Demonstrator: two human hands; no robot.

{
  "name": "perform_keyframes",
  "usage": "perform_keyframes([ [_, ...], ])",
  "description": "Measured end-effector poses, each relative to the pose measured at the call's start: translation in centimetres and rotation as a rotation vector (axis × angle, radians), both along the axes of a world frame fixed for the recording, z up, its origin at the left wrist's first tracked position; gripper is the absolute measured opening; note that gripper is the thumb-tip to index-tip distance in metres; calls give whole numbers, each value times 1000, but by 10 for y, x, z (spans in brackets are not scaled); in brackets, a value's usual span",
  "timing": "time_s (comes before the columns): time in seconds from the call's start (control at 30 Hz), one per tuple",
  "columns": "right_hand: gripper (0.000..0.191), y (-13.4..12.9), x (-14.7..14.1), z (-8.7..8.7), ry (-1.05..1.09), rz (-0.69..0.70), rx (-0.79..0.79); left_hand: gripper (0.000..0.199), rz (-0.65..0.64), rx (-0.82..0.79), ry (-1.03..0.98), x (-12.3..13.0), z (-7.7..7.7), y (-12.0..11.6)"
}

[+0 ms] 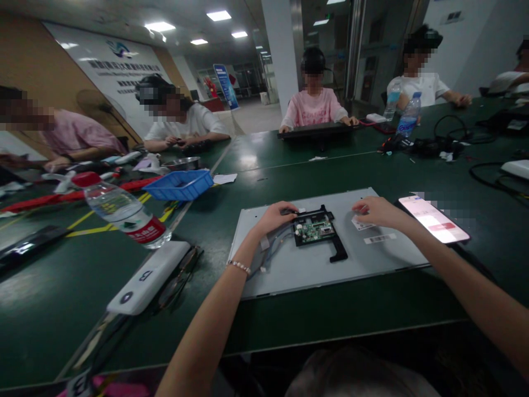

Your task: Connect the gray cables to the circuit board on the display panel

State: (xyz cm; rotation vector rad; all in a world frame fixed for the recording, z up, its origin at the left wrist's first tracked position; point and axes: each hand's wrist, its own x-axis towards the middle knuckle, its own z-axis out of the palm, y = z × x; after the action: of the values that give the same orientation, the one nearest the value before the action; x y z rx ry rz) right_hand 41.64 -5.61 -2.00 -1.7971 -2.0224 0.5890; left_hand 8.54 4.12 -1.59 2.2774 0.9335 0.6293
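Note:
A flat grey metal panel (pixel 285 275), like the back of a screen, lies on the table before me. On it sits a black plastic bracket (pixel 339 249) around a green circuit board (pixel 314 230). Grey cables (pixel 275 247) run from the board's left side toward the panel's near edge. My left hand (pixel 276 218) has its fingers closed at the bracket's upper left corner. Over the panel's right part, my right hand (pixel 378 212) is closed with curled fingertips, beside a small white label (pixel 362 223); anything between them is too small to make out. A barcode sticker (pixel 380 239) lies nearer me.
Left stand a water bottle (pixel 124 212), a white power bank (pixel 149 278), glasses (pixel 178 278) and a blue tray (pixel 179 184). A lit phone (pixel 433 219) lies right of the panel. Several people sit around the table; one across handles a dark flat panel (pixel 320 131).

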Motion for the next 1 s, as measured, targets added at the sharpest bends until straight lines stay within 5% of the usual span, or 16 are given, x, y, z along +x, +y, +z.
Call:
perform_keyframes([
  [0.53,19,-5,-1,0,147,49,-13,17,-11,11,1,-1,-2,1],
  [0.8,18,-17,-34,7,329,253,-31,20,-14,15,31,-1,2,-1],
  [1.0,17,-20,-50,4,383,269,14,19,3,14,33,0,2,-3],
])
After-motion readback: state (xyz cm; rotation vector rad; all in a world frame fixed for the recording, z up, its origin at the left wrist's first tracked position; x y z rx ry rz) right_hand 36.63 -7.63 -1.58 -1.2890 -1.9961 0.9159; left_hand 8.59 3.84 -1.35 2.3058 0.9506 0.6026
